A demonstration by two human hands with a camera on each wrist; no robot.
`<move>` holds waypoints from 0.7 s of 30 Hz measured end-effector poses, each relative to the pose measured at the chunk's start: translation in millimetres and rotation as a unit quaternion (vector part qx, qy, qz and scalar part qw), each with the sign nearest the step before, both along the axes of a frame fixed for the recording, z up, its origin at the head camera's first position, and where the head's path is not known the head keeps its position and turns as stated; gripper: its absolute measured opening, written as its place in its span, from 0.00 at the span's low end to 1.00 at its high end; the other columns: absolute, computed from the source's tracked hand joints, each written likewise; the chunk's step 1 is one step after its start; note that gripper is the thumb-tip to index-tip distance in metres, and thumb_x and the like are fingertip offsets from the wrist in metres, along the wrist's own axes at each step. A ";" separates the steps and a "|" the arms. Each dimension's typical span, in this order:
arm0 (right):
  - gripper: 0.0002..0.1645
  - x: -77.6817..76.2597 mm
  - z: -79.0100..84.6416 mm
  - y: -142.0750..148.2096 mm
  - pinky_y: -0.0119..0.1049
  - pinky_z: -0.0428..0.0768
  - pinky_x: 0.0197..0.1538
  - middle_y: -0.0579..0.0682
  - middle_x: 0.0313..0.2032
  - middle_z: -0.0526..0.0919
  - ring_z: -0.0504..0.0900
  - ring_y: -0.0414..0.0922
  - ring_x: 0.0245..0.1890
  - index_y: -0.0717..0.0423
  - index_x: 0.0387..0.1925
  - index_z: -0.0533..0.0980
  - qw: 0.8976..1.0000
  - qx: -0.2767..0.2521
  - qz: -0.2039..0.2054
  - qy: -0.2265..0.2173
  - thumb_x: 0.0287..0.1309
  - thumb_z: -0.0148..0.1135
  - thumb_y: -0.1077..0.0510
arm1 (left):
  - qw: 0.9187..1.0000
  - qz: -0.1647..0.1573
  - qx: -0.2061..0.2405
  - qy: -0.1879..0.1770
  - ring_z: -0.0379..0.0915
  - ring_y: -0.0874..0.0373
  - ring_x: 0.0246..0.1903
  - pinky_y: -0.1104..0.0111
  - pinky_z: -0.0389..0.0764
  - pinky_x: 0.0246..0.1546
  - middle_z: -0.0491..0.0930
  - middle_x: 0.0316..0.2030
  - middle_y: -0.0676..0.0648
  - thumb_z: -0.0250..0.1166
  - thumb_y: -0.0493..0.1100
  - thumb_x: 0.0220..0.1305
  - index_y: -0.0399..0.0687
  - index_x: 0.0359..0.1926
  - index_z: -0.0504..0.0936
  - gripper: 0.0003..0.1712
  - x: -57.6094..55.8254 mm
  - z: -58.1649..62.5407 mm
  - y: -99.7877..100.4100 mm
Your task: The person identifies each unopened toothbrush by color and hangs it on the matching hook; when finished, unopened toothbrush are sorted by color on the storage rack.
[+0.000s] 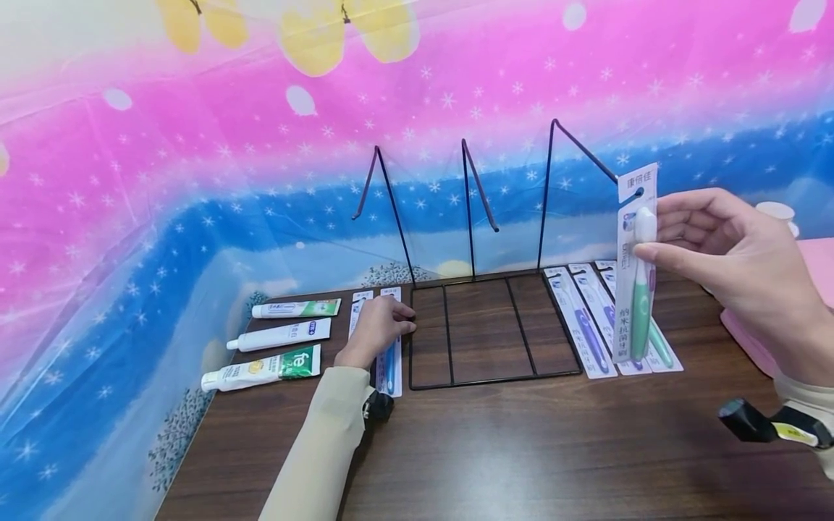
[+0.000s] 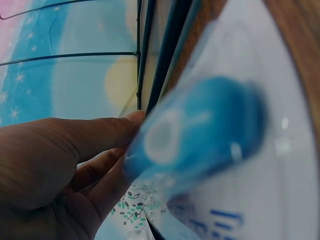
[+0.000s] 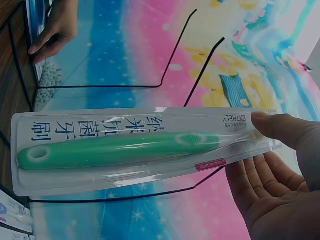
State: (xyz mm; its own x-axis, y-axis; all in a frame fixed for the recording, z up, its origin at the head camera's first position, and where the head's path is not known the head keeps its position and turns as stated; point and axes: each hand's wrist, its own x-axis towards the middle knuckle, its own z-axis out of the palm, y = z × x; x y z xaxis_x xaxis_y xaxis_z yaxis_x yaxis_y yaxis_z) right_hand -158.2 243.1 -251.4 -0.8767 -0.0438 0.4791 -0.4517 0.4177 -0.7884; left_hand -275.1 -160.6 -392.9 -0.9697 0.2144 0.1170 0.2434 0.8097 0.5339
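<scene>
My right hand [image 1: 736, 253] pinches a packaged green toothbrush [image 3: 120, 150] near its top, thumb on the front. The pack hangs upright at the right hook [image 1: 586, 150] of a black wire rack [image 1: 495, 380]. Whether the hook passes through the card's hole, I cannot tell. My left hand [image 1: 378, 329] reaches over two packaged blue toothbrushes [image 1: 391, 369] beside the rack. Its fingertips lie at the rack's left edge, apart from each other in the head view. In the left wrist view, a blue toothbrush pack [image 2: 215, 125] partly hides the fingers.
Three toothpaste tubes [image 1: 280, 333] lie at the left. Several toothbrush packs [image 1: 580, 325] lie right of the rack's base, beneath the held pack. Two more hooks [image 1: 470, 195] rise from the rack. A pink object [image 1: 749, 336] and a white container [image 1: 775, 211] stand at the right.
</scene>
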 end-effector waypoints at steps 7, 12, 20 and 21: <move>0.29 -7.1 -1.1 -4.1 0.26 0.79 0.39 0.55 0.45 0.82 0.82 0.45 0.42 0.58 0.58 0.72 1.000 0.003 0.000 0.003 0.54 0.70 0.67 | 1.000 0.004 -0.006 -0.001 0.81 0.57 0.37 0.64 0.82 0.37 0.84 0.41 0.47 0.70 0.37 0.59 0.44 0.44 0.88 0.11 0.4 0.4 1.3; 0.31 -14.7 -1.8 -7.0 0.24 0.79 0.40 0.54 0.46 0.82 0.82 0.44 0.42 0.55 0.59 0.72 1.000 -0.007 -0.013 -0.003 0.53 0.71 0.64 | 1.000 0.008 -0.004 -0.002 0.81 0.57 0.38 0.64 0.82 0.37 0.83 0.42 0.47 0.70 0.37 0.59 0.44 0.44 0.88 0.11 2.0 0.2 1.2; 0.33 -32.3 -1.3 -9.3 0.23 0.78 0.41 0.52 0.46 0.81 0.81 0.43 0.43 0.52 0.60 0.72 0.999 -0.031 -0.015 -0.011 0.52 0.73 0.62 | 1.000 -0.002 0.004 0.005 0.82 0.57 0.36 0.64 0.82 0.35 0.85 0.40 0.46 0.70 0.36 0.59 0.44 0.44 0.88 0.11 1.9 -1.0 0.7; 0.33 -35.3 -1.7 -9.4 0.22 0.78 0.40 0.52 0.46 0.81 0.81 0.43 0.43 0.52 0.61 0.72 0.999 -0.032 -0.013 -0.009 0.53 0.73 0.62 | 1.000 -0.002 0.006 0.004 0.82 0.57 0.36 0.65 0.82 0.35 0.85 0.40 0.46 0.70 0.36 0.59 0.44 0.44 0.88 0.11 1.8 -1.2 0.7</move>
State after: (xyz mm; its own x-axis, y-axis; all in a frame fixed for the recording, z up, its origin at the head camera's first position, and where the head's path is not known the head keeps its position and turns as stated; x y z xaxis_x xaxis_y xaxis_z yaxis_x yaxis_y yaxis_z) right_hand -193.6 233.7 -253.1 -0.8861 0.0084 0.4635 -0.4263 0.3779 -0.8219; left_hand -273.3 -160.0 -394.1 -0.9678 0.2169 0.1279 0.2514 0.8025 0.5411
